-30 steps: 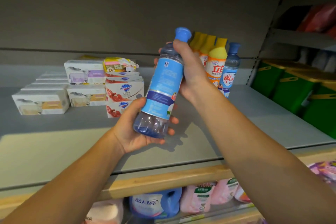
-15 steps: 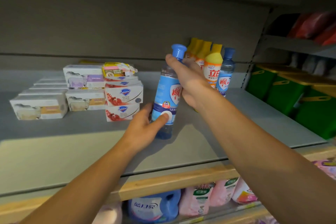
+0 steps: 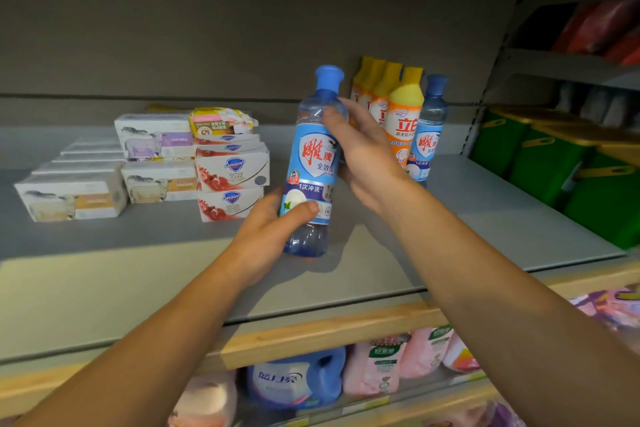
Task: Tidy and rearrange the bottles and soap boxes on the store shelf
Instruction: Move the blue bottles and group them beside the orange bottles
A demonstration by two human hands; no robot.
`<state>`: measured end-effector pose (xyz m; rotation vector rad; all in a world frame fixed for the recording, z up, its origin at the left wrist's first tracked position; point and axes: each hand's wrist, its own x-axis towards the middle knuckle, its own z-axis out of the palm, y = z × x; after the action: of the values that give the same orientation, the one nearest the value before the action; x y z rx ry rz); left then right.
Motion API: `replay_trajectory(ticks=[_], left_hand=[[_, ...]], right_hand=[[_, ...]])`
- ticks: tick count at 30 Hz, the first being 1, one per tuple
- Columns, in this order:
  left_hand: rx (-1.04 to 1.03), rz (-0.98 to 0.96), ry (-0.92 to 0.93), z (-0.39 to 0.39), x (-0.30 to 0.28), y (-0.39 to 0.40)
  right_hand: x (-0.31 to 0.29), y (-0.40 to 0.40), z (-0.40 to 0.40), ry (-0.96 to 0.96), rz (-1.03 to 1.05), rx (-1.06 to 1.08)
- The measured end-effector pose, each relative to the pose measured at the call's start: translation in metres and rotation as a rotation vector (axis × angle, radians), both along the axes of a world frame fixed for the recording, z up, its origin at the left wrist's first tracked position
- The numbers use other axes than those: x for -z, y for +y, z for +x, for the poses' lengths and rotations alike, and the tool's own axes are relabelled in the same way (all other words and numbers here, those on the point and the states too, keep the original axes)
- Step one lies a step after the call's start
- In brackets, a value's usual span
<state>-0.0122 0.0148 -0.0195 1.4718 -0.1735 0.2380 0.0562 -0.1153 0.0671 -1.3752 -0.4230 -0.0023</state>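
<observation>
Lining the left end of a grey store shelf (image 3: pixel 104 253), a row of white soap boxes (image 3: pixel 71 196) runs toward the back wall, with two more white boxes (image 3: pixel 156 156) stacked just to its right and a stack of red-and-white soap boxes (image 3: pixel 231 180) beside those, a crumpled yellow packet (image 3: pixel 221 121) lying on top. Near the middle of the shelf, a person's left hand (image 3: pixel 273 236) grips the lower part of a blue-capped bottle (image 3: pixel 313 163), thumb pressed across the front of its label and fingers wrapped behind. The bottle stands almost upright with its printed label facing the camera; whether its base touches the shelf cannot be told from this angle. The right hand (image 3: pixel 367 152) holds the same bottle from the right side at its shoulder, thumb on the clear plastic just below the neck. Behind that hand, toward the back right of the shelf, a row of yellow-capped bottles (image 3: pixel 403 114) stands upright, with a second blue-capped bottle (image 3: pixel 429 130) just to their right. Green bins (image 3: pixel 554 163) with yellow lids fill the neighbouring bay beyond the shelf's right edge. Below the wooden front edge, a blue jug (image 3: pixel 294 380) and pink refill pouches (image 3: pixel 374 364) sit on the lower shelf.
</observation>
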Motion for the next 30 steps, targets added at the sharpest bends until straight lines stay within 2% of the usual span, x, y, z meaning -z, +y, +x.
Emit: replay_trajectory(ticks=[4,10,17,18,21,23,26,30], left_hand=[[0.028,0.089,-0.036,-0.007,-0.005,-0.006],[0.020,0.310,-0.119,-0.006,-0.016,-0.049],[0.014,0.403,-0.141,0.019,-0.013,-0.106],[-0.032,0.505,-0.127,0.026,-0.010,-0.106],[-0.153,1.017,-0.136,0.044,0.004,-0.101],[-0.158,1.247,-0.143,0.048,0.010,-0.099],[-0.176,1.397,-0.153,0.052,0.017,-0.097],[-0.178,1.436,-0.166,0.053,0.020,-0.096]], right_hand=[[0.006,-0.011,-0.015,0.002,-0.092,-0.004],[0.011,-0.054,-0.028,-0.132,-0.117,0.264],[0.008,-0.138,-0.024,-0.218,-0.140,0.527],[0.006,-0.149,-0.021,-0.247,-0.160,0.578],[0.003,-0.178,-0.010,-0.313,-0.234,0.686],[0.006,-0.190,0.001,-0.334,-0.276,0.711],[0.016,-0.195,0.016,-0.344,-0.333,0.717],[0.028,-0.193,0.038,-0.342,-0.389,0.673]])
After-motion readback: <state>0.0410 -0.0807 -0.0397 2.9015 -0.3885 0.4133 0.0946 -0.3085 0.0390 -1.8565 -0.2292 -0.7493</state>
